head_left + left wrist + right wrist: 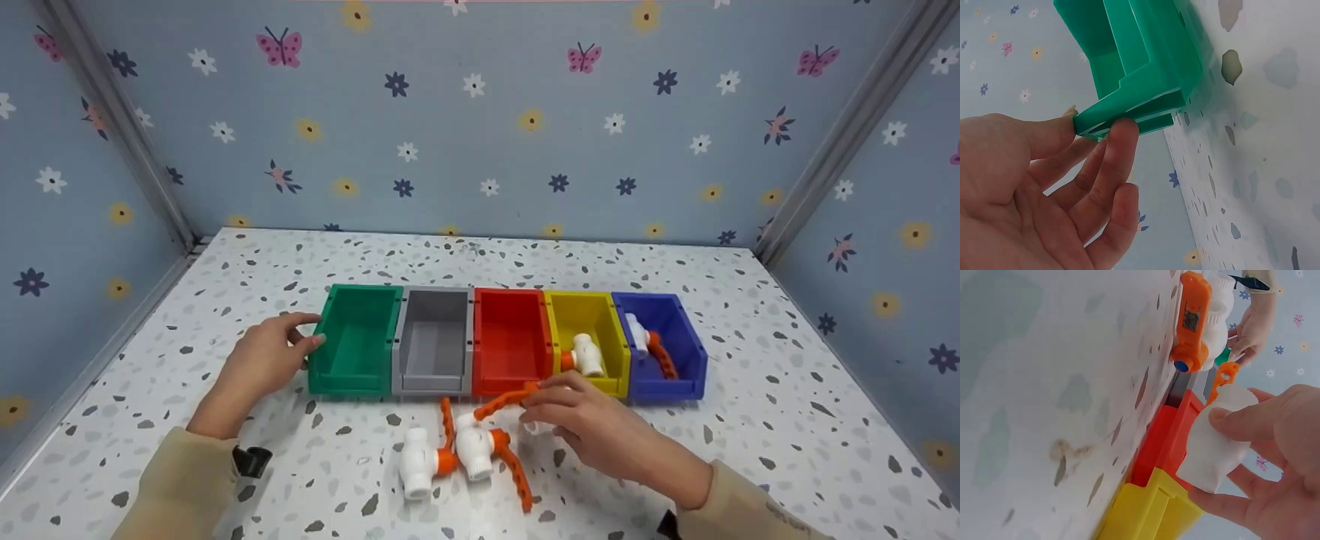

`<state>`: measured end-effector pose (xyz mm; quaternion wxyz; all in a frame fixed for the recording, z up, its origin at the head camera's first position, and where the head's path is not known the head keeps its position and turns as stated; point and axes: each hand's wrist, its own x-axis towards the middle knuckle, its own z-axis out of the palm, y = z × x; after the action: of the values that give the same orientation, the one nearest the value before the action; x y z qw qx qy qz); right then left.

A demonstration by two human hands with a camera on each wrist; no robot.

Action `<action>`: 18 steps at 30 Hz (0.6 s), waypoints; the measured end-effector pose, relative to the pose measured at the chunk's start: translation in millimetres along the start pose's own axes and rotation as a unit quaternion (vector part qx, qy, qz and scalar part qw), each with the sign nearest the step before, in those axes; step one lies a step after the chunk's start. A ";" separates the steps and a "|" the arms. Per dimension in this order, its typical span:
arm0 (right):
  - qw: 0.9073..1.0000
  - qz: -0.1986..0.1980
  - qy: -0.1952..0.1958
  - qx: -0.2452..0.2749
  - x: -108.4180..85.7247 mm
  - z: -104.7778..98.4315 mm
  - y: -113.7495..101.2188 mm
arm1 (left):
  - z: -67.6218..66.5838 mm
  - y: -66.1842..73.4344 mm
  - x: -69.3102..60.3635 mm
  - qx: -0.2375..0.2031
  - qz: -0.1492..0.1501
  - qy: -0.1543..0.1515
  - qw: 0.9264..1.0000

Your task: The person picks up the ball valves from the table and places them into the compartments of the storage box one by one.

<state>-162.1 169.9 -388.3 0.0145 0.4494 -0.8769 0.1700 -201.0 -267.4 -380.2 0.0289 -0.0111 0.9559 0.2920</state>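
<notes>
Here we are with the right hand, and it's grasping a white valve, thumb on one side of the body and fingers on the other. That valve is just in front of the red and yellow bins, its orange handle pointing away from the fingers, toward our left.

Over to the left hand: we've got a pinch on the outer edge of the green bin, thumb on one face of the rim, fingers against the other.

Close by the right hand, two more valves lie side by side on the speckled table: the left-hand valve and its neighbour, white bodies, orange handles.

Behind them we see the bins in one row, side by side: green, then the grey bin, the red bin, the yellow bin and the blue bin. One valve sits in the yellow; another valve leans in the blue, orange handle angled toward the front.

Farthest out, we have a blue wall of flowers and butterflies.
</notes>
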 end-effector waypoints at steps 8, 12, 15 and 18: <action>0.999 -0.026 0.044 -0.003 7.1 -10.0 9.0 | -0.5 0.2 0.2 0.000 -0.001 0.001 1.000; 0.996 -0.057 0.066 -0.014 13.7 -12.0 17.9 | -0.2 -0.3 0.7 0.000 0.002 0.000 1.000; 0.994 -0.074 0.078 -0.028 18.9 -12.7 25.1 | 0.2 -0.6 1.2 -0.001 0.004 0.000 1.000; 0.993 -0.076 0.083 -0.043 24.4 -13.7 29.7 | 0.5 -1.2 1.1 0.000 0.005 -0.001 1.000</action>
<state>-201.9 171.1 -379.5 0.1199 0.4980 -0.8424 0.1673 -202.0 -268.1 -381.3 0.0280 -0.0066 0.9559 0.2921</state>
